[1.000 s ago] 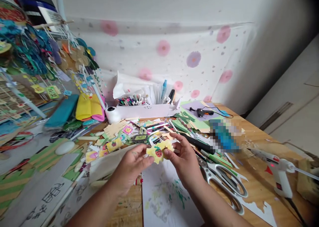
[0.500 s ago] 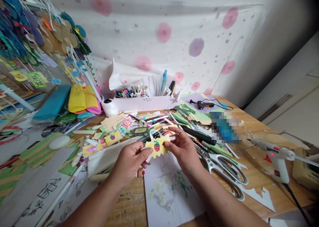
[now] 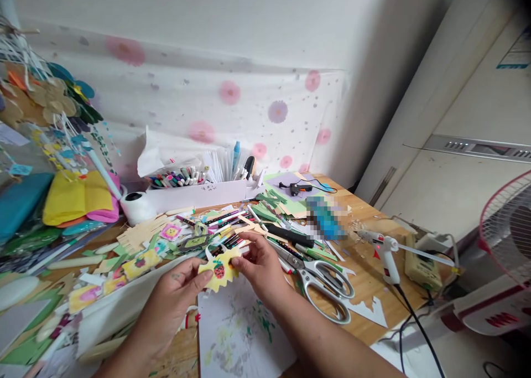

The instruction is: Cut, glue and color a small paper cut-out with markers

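Note:
Between my two hands is a small yellow paper tag [image 3: 224, 268] with zigzag edges, a strawberry drawn on it and a white strip looped at its top. My left hand [image 3: 177, 285] pinches the tag's left end between thumb and fingers. On the other end, my right hand [image 3: 259, 267] grips it, thumb in front. Below them lies a white sheet [image 3: 240, 334] stained with green, yellow and grey paint. Large scissors with grey handles [image 3: 327, 289] rest on the table just right of my right hand.
A white glue gun [image 3: 384, 250] with its cord stands at the right, a fan [image 3: 508, 228] beyond it. Markers fill a white box [image 3: 199, 195] at the back. Paper scraps and pens cover the table's middle and left. Black glue gun [image 3: 296, 189] lies at the back.
The view has turned right and tilted up, so things shift left in it and the fan appears. Both hands keep their hold on the yellow tag.

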Motion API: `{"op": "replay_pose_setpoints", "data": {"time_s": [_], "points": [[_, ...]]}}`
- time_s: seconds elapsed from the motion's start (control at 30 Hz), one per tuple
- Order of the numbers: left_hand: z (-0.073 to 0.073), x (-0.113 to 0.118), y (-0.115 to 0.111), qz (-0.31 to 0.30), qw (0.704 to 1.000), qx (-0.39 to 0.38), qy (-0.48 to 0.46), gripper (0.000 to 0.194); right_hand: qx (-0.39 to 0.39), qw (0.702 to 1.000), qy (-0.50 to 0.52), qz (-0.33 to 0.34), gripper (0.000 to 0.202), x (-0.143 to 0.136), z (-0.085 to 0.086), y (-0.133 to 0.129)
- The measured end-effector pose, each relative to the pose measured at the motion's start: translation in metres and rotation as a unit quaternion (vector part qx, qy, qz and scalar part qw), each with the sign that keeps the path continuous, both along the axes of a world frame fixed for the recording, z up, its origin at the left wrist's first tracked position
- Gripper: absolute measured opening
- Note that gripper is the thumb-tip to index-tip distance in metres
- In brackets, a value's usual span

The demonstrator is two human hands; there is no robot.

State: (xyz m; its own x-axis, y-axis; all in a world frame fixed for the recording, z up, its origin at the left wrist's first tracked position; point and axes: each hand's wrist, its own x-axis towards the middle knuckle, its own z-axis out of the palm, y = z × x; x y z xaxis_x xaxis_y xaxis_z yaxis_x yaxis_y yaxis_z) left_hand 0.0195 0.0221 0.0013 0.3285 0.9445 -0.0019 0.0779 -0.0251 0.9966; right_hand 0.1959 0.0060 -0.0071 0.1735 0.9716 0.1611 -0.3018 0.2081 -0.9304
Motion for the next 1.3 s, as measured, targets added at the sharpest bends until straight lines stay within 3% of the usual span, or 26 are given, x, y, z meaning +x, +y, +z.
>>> {"op": "replay_pose_setpoints", "data": {"time_s": [0.47,0.73,0.9,1.07,1.3], "points": [[-0.001,0.001,-0.002,0.034,0.999,-0.004,-0.025,0.03,0.002,0.999,0.029,0.025,0.05,0.006,-0.001,-0.003],[-0.001,-0.002,0.0,0.044,0.998,0.036,0.011,0.035,0.018,1.0,0.016,-0.006,0.036,0.011,0.006,-0.008],[-0.001,-0.002,-0.002,0.013,0.995,0.076,0.064,0.03,0.016,0.999,-0.034,0.03,0.042,0.01,0.002,-0.006],[0.002,0.002,-0.008,-0.013,0.99,0.102,0.092,0.026,0.009,0.997,-0.07,0.04,0.018,0.01,-0.004,-0.002],[0.008,0.005,-0.011,-0.026,0.991,0.086,0.099,0.027,0.024,0.995,-0.079,0.046,0.015,0.011,0.0,-0.005]]}}
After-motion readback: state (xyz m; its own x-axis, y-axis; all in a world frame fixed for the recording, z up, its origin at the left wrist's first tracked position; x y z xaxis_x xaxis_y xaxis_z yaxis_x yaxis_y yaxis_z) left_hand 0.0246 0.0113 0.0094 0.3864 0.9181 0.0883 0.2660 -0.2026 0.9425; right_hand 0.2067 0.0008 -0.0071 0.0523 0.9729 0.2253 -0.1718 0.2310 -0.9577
